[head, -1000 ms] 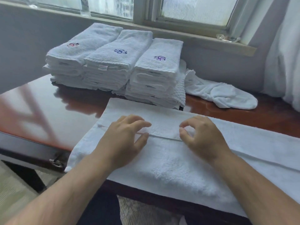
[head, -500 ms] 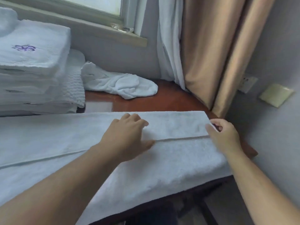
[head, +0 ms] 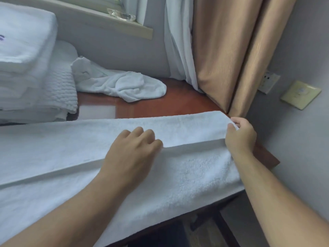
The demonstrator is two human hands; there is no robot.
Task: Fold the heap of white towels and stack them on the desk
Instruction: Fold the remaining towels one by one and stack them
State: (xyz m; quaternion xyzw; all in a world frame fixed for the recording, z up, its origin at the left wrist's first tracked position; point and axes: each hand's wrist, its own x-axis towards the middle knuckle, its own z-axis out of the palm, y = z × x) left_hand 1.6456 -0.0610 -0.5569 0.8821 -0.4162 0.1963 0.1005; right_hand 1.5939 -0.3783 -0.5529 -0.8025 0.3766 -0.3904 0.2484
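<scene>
Desk (head: 169, 102) first: red-brown wood, and the long towel (head: 71, 148) lies across its near side from the left of my view to the right-hand corner. It's folded lengthwise, with the far flap laid over the near half and its edge running down the middle.

Back left sits the stack of folded towels (head: 23, 50). Beside it is one crumpled towel (head: 121, 84), loose on the wood, so as I judge it the job is far along but not finished.

Now the hands. My right hand (head: 242, 134) is at the towel's right end, thumb and fingers pinching the flap's end, right beside the tan curtain (head: 231, 50). My left hand (head: 131, 152) rests mid-towel, fingers curled, knuckles up, fingertips at the flap edge. Whether it pinches or only presses there, I cannot tell.

I read the step as squaring this long fold before folding it across. To do it well:
- Draw the right end taut, away from the left hand, so the flap edge runs straight.
- Line both layers up at the end before letting go.
- Hold the left hand down as an anchor so the terry doesn't creep.

One risk is that the near half overhangs the desk edge, so a hard tug could drag the lot off.
</scene>
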